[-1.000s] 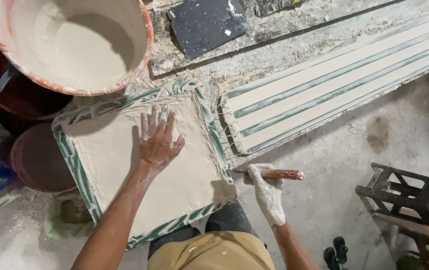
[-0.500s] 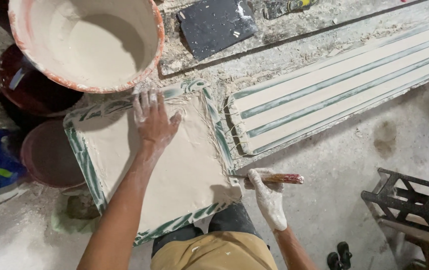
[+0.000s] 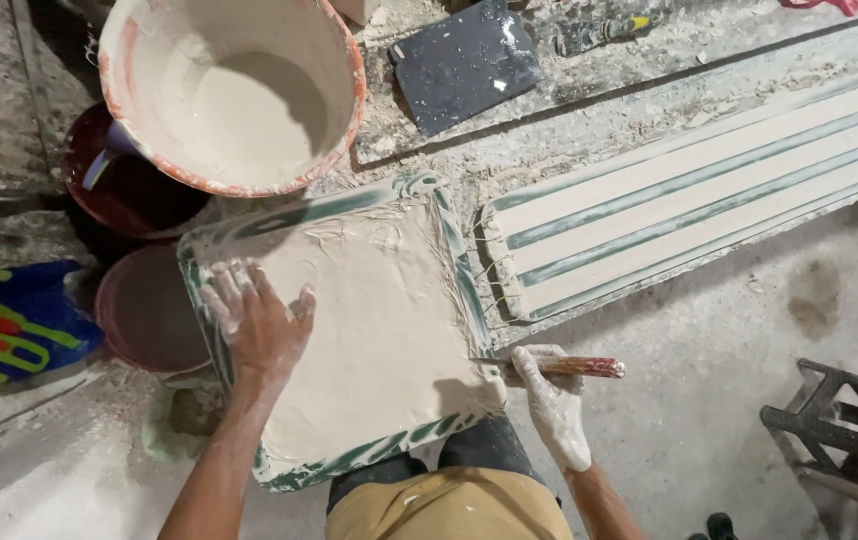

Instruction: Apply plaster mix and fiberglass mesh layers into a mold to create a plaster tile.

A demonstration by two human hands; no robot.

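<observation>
Dusty, plaster-splattered concrete floor (image 3: 709, 420); dark metal stand (image 3: 839, 430) at right.

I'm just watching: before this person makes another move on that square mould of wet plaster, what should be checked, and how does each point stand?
1. Left hand flat on the wet plaster at the mould's left edge: ok.
2. Right hand gripping the red-handled tool at the mould's right edge: ok.
3. Plaster fills the square mould to its green rim: ok.
4. Surface even: not ok, ridges near the top.
5. Bucket holds more mix: ok.
6. Tool's working end: cannot tell, too thin to make out.
</observation>
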